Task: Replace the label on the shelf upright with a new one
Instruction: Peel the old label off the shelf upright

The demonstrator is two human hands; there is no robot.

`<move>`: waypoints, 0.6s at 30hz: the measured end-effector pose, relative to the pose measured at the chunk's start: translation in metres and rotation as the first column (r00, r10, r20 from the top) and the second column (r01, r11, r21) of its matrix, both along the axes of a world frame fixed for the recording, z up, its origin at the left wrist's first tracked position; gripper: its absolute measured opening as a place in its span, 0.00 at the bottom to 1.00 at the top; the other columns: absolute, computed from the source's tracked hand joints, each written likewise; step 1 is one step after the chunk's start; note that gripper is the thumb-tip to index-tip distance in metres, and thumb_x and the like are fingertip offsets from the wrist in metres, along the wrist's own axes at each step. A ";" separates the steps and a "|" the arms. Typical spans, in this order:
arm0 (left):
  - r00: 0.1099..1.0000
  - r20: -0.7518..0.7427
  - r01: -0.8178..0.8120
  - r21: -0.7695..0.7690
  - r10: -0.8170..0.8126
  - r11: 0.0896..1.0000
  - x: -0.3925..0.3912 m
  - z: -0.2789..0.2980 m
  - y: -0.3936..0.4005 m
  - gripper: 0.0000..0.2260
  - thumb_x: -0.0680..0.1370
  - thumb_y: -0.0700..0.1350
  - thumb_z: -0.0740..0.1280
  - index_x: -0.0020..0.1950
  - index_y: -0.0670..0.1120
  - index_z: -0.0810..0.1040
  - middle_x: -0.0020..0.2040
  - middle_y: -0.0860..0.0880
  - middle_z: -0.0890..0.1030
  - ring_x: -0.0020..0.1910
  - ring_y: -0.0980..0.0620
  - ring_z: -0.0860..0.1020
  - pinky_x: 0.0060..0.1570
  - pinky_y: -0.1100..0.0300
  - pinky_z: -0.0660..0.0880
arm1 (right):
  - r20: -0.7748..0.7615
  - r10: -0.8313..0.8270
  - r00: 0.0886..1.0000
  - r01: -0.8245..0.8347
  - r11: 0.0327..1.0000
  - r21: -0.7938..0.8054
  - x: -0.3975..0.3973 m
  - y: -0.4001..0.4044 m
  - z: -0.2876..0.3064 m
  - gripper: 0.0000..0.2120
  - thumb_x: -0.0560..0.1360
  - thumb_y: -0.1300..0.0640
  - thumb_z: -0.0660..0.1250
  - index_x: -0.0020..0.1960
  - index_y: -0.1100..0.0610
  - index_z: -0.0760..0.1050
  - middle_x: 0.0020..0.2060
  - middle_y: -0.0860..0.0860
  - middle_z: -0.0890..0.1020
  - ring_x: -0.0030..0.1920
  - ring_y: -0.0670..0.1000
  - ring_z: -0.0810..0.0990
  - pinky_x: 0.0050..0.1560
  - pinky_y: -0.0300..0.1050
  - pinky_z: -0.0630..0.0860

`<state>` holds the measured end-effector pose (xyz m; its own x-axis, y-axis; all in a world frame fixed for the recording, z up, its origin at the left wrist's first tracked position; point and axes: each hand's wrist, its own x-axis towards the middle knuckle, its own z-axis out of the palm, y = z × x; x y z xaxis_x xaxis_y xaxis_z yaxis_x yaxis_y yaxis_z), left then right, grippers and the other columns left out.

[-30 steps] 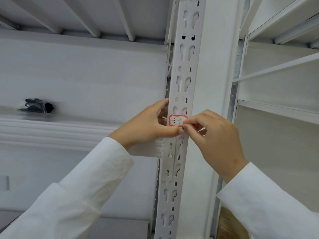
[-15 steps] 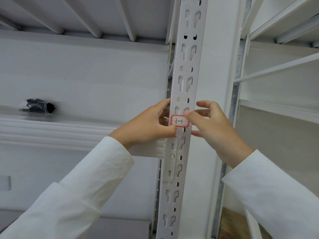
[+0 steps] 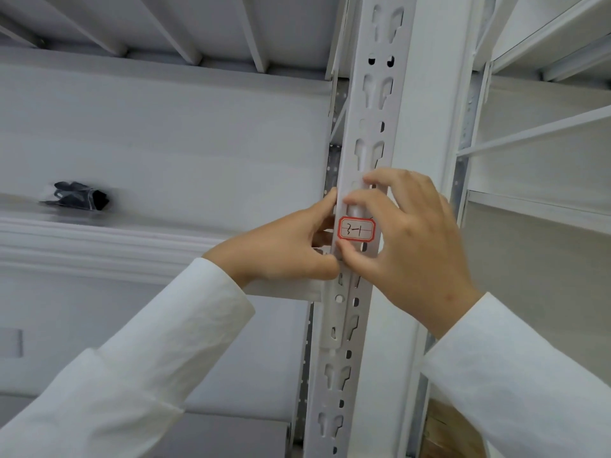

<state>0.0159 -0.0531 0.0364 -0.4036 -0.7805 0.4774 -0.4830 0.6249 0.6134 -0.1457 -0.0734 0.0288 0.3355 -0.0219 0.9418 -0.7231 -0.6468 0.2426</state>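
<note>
Between both hands: label (image 3: 356, 229) stuck flat on upright (image 3: 370, 127), white with red border, corners clipped, handwritten "3-1" in black over thin ruled lines. Left hand (image 3: 291, 246) grips upright's left edge, thumb just below label. Right hand (image 3: 410, 239) spread loosely, holding nothing, fingertips (image 3: 352, 202) on upright just above label, thumb below it. White sleeves on both arms.

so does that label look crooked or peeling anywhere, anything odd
Nothing stands out. The red-bordered label reading 3-1 lies flat and roughly square on the shelf upright, no lifted corner visible. The right hand frames it with its fingers; the left hand steadies the upright's left edge.
</note>
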 end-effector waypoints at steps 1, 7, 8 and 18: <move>1.000 -0.007 0.004 0.000 -0.004 1.000 0.000 0.000 0.000 0.34 0.67 0.36 0.62 0.72 0.53 0.61 0.51 0.55 0.79 0.47 0.59 0.79 0.44 0.68 0.73 | -0.001 0.002 1.000 -0.002 1.000 -0.004 0.000 0.000 0.001 0.14 0.66 0.50 0.67 0.50 0.54 0.79 0.53 0.52 0.79 0.57 0.52 0.70 0.52 0.46 0.67; 0.999 -0.042 -0.001 0.011 0.001 1.000 0.000 0.000 0.001 0.30 0.68 0.36 0.61 0.69 0.52 0.64 0.53 0.45 0.80 0.48 0.53 0.78 0.50 0.57 0.77 | -0.005 0.017 1.000 -0.017 1.000 0.000 0.001 0.003 0.005 0.12 0.68 0.52 0.65 0.48 0.55 0.79 0.50 0.52 0.80 0.55 0.54 0.74 0.48 0.49 0.73; 0.999 -0.040 0.001 0.012 0.000 1.000 0.000 0.000 0.001 0.30 0.68 0.36 0.61 0.69 0.52 0.65 0.54 0.45 0.80 0.48 0.52 0.79 0.51 0.55 0.77 | -0.004 0.015 1.000 -0.015 1.000 0.003 0.001 0.004 0.005 0.12 0.68 0.52 0.65 0.48 0.55 0.79 0.49 0.52 0.80 0.54 0.54 0.74 0.48 0.49 0.74; 1.000 -0.014 -0.011 0.001 0.011 1.000 -0.002 0.000 -0.001 0.29 0.66 0.37 0.61 0.66 0.53 0.66 0.47 0.49 0.77 0.44 0.52 0.75 0.46 0.55 0.74 | 0.021 -0.080 0.997 0.081 0.995 -0.053 0.006 0.005 0.004 0.13 0.66 0.53 0.66 0.49 0.55 0.78 0.43 0.51 0.79 0.47 0.55 0.76 0.49 0.44 0.67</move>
